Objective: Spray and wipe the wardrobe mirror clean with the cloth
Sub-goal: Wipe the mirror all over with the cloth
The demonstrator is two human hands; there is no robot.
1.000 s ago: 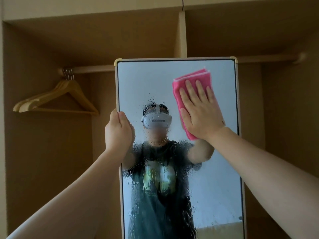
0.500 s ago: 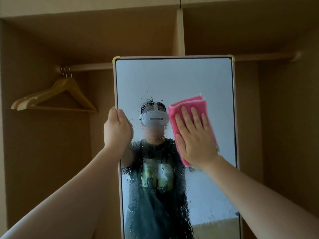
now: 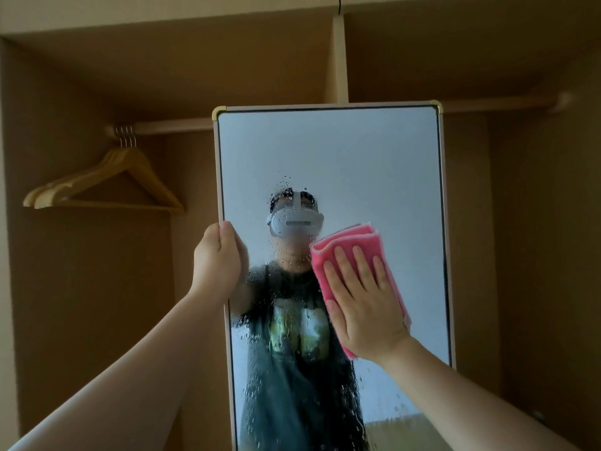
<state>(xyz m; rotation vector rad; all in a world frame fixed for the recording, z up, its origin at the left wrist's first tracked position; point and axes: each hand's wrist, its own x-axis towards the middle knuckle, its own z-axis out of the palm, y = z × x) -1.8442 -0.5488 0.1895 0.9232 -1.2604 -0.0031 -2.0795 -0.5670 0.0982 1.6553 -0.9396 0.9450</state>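
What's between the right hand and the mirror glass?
The folded pink cloth, pressed flat under the right hand against the mirror, in the head view.

both forearms are seen bare from the lower edge of the view up to the wrists, the left forearm (image 3: pixel 130 369) and the right forearm (image 3: pixel 471 395) alike. the left hand (image 3: pixel 217 255) and the right hand (image 3: pixel 364 307) are likewise uncovered. the rest is shown only as a reflection in the mirror (image 3: pixel 325 151), partly blurred by droplets. a pale grey-white headset (image 3: pixel 295 224) is worn over dark hair, with a smooth rounded front, a darker slot across its middle and a strap over the crown. a dark short-sleeved t-shirt (image 3: pixel 286 385) is worn, and a yellow-green print (image 3: pixel 292 333) is carried across its chest; what is printed cannot be made out.
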